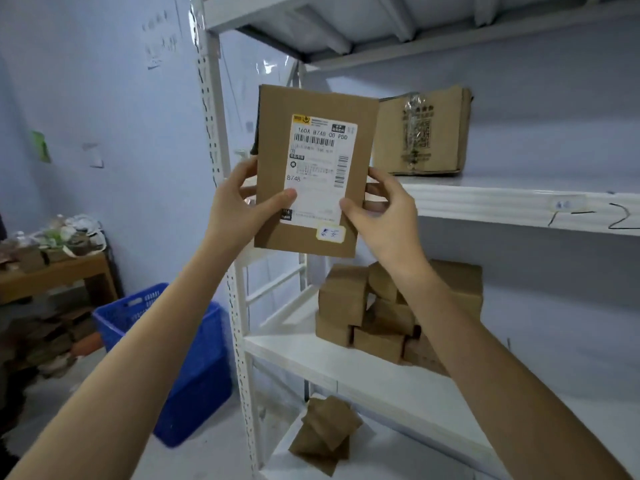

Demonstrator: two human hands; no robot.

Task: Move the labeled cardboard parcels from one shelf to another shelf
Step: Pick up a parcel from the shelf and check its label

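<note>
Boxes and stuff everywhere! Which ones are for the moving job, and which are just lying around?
For the job: flat brown labeled cardboard parcel held by left hand and right hand; white metal shelf; pile of small brown cardboard boxes.
Lying about: blue plastic crate; wooden table.

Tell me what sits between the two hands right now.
In the head view, the labeled parcel sits upright between the left hand and the right hand, gripped at its lower side edges, thumbs on its white label.

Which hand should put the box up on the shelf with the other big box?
Probably the right hand. It grips the parcel on the side nearest the upper shelf and the box there; the left hand would cross over.
</note>
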